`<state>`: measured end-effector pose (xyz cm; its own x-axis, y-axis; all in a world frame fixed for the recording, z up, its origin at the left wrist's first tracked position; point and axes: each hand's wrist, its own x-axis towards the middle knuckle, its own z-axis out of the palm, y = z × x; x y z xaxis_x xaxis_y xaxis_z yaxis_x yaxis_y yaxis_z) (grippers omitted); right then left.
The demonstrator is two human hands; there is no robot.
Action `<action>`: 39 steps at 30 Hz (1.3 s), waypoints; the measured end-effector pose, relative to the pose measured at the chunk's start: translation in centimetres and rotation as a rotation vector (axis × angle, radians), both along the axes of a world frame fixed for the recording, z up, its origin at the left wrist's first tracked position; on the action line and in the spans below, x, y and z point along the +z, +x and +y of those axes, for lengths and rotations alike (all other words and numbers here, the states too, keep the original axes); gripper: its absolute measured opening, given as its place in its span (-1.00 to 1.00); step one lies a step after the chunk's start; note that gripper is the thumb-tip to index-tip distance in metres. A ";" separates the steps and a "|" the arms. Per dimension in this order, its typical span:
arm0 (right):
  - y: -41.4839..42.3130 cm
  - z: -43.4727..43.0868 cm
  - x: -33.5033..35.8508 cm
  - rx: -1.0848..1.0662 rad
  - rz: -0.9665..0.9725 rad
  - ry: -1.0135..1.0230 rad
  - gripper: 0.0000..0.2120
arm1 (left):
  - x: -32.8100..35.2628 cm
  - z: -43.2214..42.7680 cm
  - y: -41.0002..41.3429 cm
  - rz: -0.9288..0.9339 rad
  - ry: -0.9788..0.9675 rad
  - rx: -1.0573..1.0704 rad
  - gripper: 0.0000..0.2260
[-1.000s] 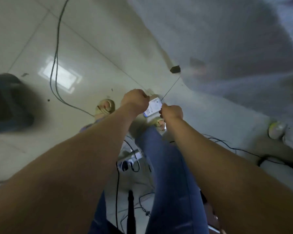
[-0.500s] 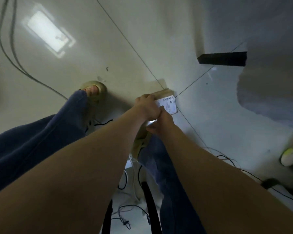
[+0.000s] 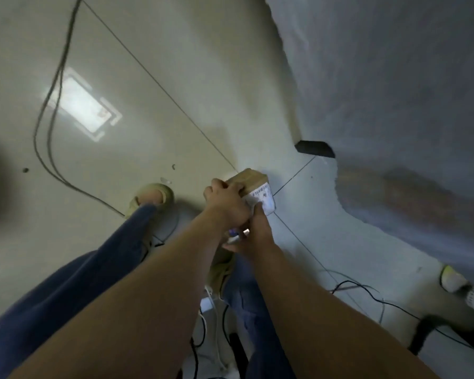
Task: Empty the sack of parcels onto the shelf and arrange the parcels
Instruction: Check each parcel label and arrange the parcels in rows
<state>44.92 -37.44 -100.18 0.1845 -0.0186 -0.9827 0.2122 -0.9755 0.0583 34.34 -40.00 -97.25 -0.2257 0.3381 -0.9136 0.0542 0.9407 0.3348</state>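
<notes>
A small brown cardboard parcel [image 3: 253,178] with a white barcode label [image 3: 264,196] is down by the tiled floor, just beyond my feet. My left hand [image 3: 227,199] grips its left side with fingers curled over the top. My right hand [image 3: 253,233] holds it from below, thumb against the label. A large grey woven sack [image 3: 394,105] fills the right side of the view. No shelf shows in this view.
Grey cables [image 3: 52,110] trail across the pale floor at left. More wires and a power strip [image 3: 211,305] lie between my legs. A black block [image 3: 314,147] sits by the sack's edge. Someone else's shoe [image 3: 453,279] is at right.
My view tilted down and closer to the floor. Both hands stay on the parcel, which now shows its brown side as well as the label; my left foot stepped forward.
</notes>
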 end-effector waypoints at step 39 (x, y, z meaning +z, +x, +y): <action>3.5 18.8 67.1 0.303 0.632 0.706 -0.68 | 70.1 13.8 -5.2 0.124 0.351 -0.447 -0.83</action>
<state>48.41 -18.62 -33.07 -0.4762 0.5699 -0.6697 0.2501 -0.6424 -0.7244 29.13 -26.17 -27.19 -0.0895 0.7029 -0.7056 0.4795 0.6514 0.5881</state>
